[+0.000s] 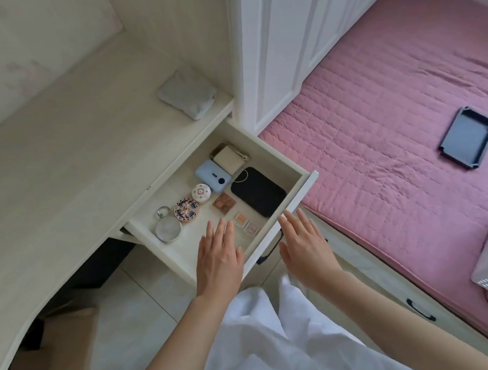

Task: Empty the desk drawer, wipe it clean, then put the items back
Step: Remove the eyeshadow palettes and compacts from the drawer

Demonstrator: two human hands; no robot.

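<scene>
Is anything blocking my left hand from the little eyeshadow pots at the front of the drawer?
Nothing visible. The left hand hovers open above the drawer front, and the eyeshadow pots lie uncovered just beyond its fingers.

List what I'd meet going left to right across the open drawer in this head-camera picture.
Round magnifying glass → patterned round compact → small white round compact → blue power bank → black pouch. The eyeshadow pans and beige case overlap these in order, so I leave them out.
</scene>
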